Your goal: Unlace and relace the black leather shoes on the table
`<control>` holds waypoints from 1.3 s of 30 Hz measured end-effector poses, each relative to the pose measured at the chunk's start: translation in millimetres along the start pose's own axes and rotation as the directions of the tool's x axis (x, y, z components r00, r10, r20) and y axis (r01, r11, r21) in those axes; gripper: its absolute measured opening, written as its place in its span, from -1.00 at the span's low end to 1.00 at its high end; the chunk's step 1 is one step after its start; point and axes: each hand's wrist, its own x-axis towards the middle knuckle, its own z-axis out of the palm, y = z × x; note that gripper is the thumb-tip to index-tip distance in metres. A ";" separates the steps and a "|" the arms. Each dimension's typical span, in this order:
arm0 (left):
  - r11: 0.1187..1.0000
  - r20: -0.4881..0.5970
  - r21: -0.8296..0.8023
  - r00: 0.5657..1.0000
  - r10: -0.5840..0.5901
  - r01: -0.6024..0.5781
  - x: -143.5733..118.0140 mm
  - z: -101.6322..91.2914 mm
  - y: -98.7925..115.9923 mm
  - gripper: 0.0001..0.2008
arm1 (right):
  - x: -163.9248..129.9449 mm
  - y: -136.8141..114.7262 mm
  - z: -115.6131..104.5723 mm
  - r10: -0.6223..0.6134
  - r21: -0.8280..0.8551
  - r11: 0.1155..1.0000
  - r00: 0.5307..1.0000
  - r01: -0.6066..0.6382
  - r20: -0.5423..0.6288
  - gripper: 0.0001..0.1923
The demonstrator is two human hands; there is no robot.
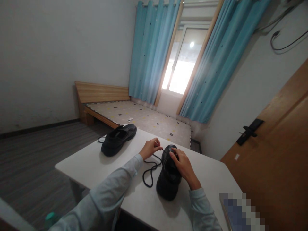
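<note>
A black shoe (169, 183) stands on the white table with its heel toward me. My left hand (151, 148) is on its left side, fingers pinched on a black shoelace (151, 170) near the shoe's front. The rest of the lace lies in a loose curl on the table. Across the top of the shoe lies my right hand (183, 162), thumb and fingers closed on the part around the eyelets. What exactly its fingertips grip is hard to make out. A second black shoe (115, 144) sits farther off to the left, a lace loop hanging out beside it.
The white table (96, 175) has a pixelated flat object (237, 211) at its right edge. Beyond it are a bed (149, 120) with a patterned mattress, blue curtains (154, 51) and a window. A wooden door (276, 154) stands to the right.
</note>
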 end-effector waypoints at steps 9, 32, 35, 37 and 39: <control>0.993 0.001 -0.109 0.999 -0.040 0.040 3.2 4.2 -3.0 -0.70 | 1.4 3.2 5.3 -0.047 -0.121 0.991 0.998 0.050 0.030 -0.71; 0.992 -0.002 0.067 0.995 0.104 -0.104 -0.4 19.1 -5.5 -0.85 | 1.2 -13.7 -1.3 0.036 -0.214 0.977 0.997 -0.020 0.069 -0.61; 0.996 -0.045 0.034 0.996 0.083 -0.082 -0.7 22.0 -6.3 -0.85 | 1.5 -13.3 -1.4 0.037 -0.201 0.979 0.998 -0.026 0.054 -0.60; 0.997 -0.065 0.011 0.995 0.074 -0.074 -0.5 24.0 -7.3 -0.86 | 1.5 -11.9 -1.5 0.040 -0.185 0.982 0.998 -0.030 0.047 -0.60; 0.998 -0.070 -0.003 0.995 0.068 -0.068 0.0 26.2 -8.7 -0.87 | 1.6 -10.3 -1.9 0.048 -0.170 0.985 0.998 -0.041 0.038 -0.60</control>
